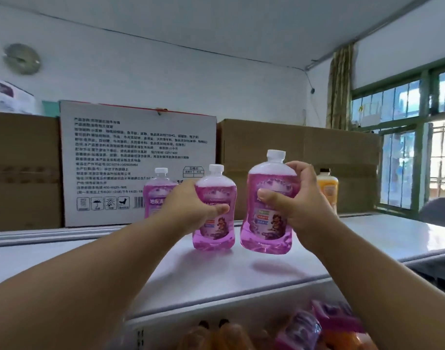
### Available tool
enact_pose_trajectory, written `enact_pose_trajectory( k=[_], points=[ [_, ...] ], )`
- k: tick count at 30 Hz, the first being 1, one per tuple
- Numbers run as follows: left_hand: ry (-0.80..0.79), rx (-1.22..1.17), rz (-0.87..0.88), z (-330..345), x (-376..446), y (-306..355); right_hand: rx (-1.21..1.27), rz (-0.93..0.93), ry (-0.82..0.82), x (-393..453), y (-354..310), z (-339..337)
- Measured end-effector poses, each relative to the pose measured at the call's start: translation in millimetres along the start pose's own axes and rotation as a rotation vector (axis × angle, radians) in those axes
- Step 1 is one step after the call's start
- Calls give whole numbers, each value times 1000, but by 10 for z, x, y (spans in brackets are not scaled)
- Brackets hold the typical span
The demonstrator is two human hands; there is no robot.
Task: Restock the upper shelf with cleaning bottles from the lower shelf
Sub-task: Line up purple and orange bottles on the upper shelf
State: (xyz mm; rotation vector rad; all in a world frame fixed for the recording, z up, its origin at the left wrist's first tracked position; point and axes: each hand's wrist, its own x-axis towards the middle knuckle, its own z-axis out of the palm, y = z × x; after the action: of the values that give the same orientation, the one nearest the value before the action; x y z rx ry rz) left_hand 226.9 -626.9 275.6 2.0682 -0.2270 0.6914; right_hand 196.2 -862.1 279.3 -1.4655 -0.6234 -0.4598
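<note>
Two pink bottles in hand over the upper shelf (368, 238). Left hand (188, 205) wrapped around left bottle (215, 210), fingers closed on its waist, thumb across the label. Base of that bottle looks down on the shelf, or very nearly; contact line not sharp enough to confirm. Right hand (294, 200) clamped on right bottle (267, 208), thumb in front, fingers curled behind the shoulder. Base clear of the surface, judging by the separate shadow beneath; body tilted slightly.

Third pink bottle (157, 193) already standing behind the left hand, close to the white carton (130, 147). Orange bottle (327, 185) standing further back on the right, partly hidden by the right hand. More stock visible, blurred, on the lower shelf (279, 332).

Step in hand, as judged: setting both bottles down in a row.

Notes for doing it well:
- Level right bottle before lowering; set base flat, not edge first.
- Keep a small gap between the two pink bottles, avoid knocking on release.
- Place well back from the front edge.
- Keep labels facing front, in line with third bottle.
- Open left fingers only once the base is fully seated; withdraw without brushing third bottle.
</note>
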Motion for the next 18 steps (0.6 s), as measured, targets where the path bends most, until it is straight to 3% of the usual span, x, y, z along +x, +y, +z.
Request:
enact_pose_trajectory(
  k=[5, 12, 18],
  points=[
    [67, 194, -86, 59, 67, -81, 14, 47, -154, 456, 376, -63],
    [97, 789, 326, 2, 73, 88, -11, 54, -255, 687, 629, -29],
    [18, 924, 338, -6, 263, 7, -115, 40, -246, 657, 768, -41]
  ],
)
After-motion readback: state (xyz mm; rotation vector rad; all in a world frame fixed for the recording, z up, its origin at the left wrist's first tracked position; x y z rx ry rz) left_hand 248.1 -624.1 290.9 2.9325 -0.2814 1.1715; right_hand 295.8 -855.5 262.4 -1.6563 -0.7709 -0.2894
